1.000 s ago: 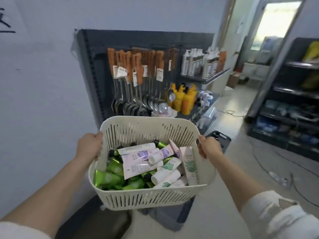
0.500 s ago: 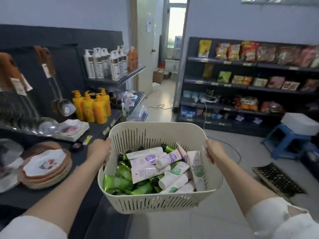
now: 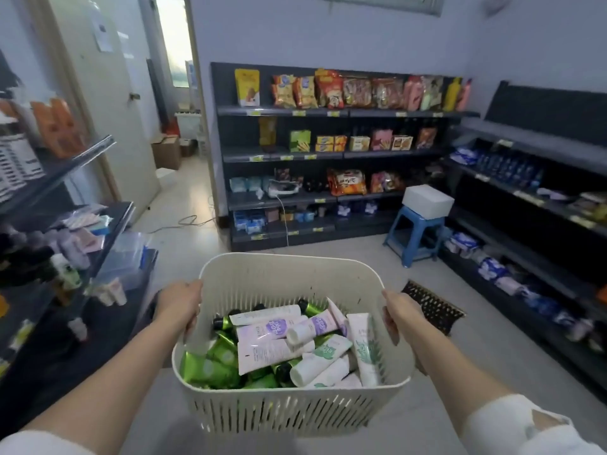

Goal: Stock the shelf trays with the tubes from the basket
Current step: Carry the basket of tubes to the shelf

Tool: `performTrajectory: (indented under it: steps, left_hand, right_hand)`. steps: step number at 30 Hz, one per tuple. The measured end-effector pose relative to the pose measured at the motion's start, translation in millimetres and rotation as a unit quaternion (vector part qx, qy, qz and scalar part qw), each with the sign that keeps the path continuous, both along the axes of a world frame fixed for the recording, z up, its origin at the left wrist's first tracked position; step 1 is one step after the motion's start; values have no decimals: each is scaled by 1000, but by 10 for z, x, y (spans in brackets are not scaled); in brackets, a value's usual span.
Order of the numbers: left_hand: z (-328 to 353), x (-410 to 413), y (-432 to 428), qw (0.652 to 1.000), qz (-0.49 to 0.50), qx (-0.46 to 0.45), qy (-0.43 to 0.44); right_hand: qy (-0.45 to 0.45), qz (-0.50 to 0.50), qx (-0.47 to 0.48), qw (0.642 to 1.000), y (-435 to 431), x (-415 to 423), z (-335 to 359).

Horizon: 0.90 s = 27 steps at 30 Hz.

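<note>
White long sleeves on both arms, bunched up near the elbows. The right sleeve (image 3: 499,423) is all creased, with a greyish fold or patch near the cuff, can't tell which. The left sleeve (image 3: 36,444) only peeks in, soft and blurry. Both the left hand (image 3: 179,302) and right hand (image 3: 399,311) are bare.
</note>
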State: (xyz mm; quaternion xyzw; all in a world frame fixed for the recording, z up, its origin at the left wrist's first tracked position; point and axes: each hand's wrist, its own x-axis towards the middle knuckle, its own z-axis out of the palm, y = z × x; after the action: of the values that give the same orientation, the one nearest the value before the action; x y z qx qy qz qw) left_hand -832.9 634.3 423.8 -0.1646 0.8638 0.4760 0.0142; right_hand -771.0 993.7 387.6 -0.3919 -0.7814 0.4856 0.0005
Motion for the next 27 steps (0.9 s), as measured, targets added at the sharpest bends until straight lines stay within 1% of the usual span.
performTrajectory:
  steps: [3,6,16,21,25,27]
  left_hand:
    - [30,-630,440,999,-53,-12,6]
    - [41,-1143,915,994,-99,-44,22]
    - [-162,-2885,2421,985,-152,-81,21]
    - [-197,-3733,2912,980,-171,-97,30]
    - [-241,-4585,3270,977,-181,-107,49]
    - [-277,-5049,3456,970,-201,-127,56]
  right_hand:
    - [-18,-27,42,999,351,-273,43]
    - [-9,-63,43,997,743,-584,25]
    - [-18,-122,55,991,2141,-2011,8]
    - [-31,-128,54,990,2625,-2812,145]
    - [-45,-126,50,990,2954,-3492,131]
    - [-50,-130,56,989,3110,-3854,93]
